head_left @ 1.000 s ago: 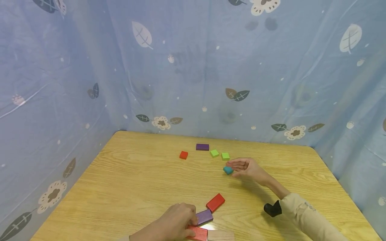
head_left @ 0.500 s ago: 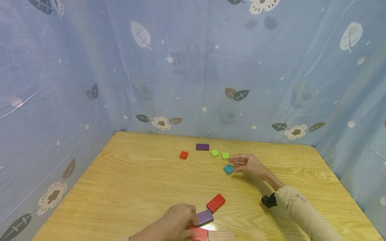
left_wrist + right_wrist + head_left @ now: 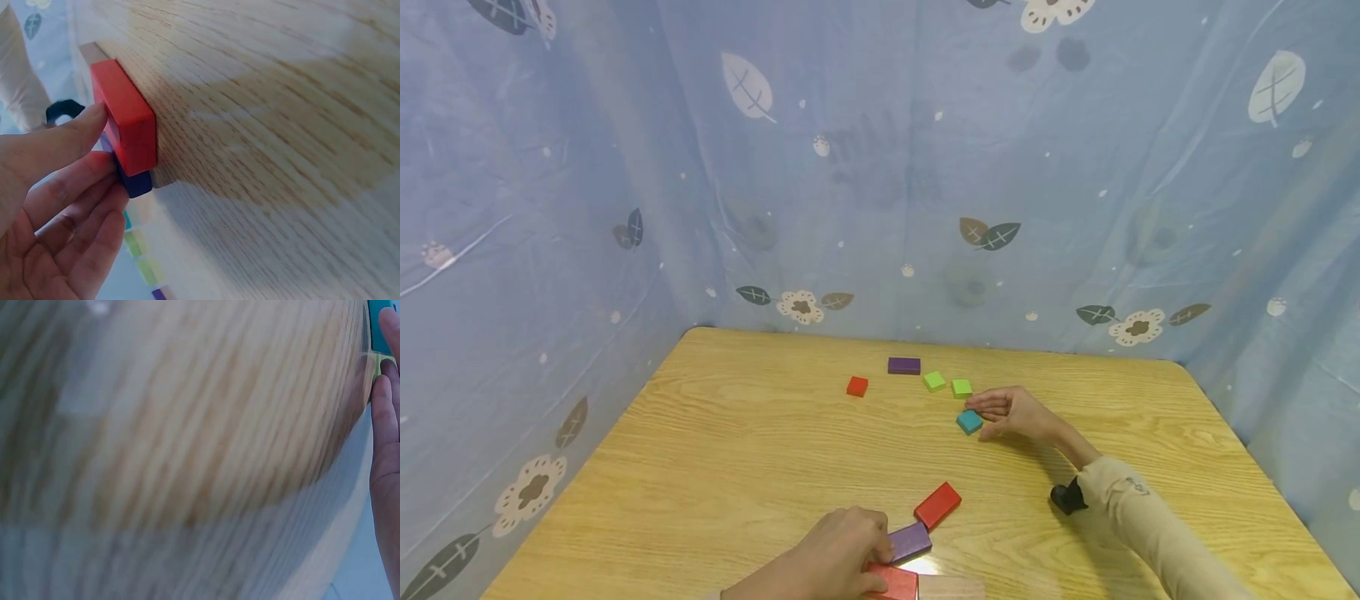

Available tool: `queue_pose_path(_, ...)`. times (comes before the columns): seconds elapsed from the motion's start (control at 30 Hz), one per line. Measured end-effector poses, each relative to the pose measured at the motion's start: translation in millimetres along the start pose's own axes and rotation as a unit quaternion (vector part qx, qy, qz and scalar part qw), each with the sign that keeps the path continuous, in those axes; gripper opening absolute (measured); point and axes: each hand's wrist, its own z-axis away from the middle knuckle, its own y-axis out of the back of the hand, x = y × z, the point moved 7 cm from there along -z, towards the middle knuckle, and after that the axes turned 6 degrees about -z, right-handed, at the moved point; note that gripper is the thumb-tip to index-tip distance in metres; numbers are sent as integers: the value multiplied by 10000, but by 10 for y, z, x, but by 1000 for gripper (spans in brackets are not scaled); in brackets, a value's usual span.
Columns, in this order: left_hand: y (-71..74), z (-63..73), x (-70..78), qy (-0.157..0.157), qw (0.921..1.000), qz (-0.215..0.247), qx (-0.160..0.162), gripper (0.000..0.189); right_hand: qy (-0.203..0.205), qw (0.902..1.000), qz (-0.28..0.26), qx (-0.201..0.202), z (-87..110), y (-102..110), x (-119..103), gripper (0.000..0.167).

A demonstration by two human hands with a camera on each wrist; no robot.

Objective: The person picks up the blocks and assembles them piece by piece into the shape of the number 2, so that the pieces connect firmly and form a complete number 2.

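Note:
My left hand (image 3: 842, 550) is at the front of the table, fingers bent over the ends of two blocks. Its thumb presses on a red block (image 3: 125, 112), while its fingertips touch a purple block (image 3: 912, 542) just behind. The purple block's left end is hidden by the hand. Farther back, my right hand (image 3: 1024, 414) curves loosely around a teal block (image 3: 969, 422), with straight fingers on the far side and the thumb at the near right. Only the edge of the right hand and part of the teal block show in the right wrist view.
Touching the purple block's far corner is another red block (image 3: 937, 505). A plain wooden block (image 3: 951, 587) adjoins the front red one. Two green blocks (image 3: 934, 382), a dark purple block (image 3: 904, 366) and a small red block (image 3: 857, 387) lie toward the back curtain (image 3: 880, 208).
My right hand drew back from over the teal block, then came down around it again, its thumb now lower and spread wider. The left hand and its blocks stay put.

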Motion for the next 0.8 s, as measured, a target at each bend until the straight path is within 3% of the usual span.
queue_pose_path(0.33,5,-3,-7,142,9997,154,-131,18,102,9999,94,-98,-21,-10,-22,52)
queue_pose_path(0.8,6,-12,-19,214,9995,141,-157,16,60,9964,763,356,-23,37,-30,42)
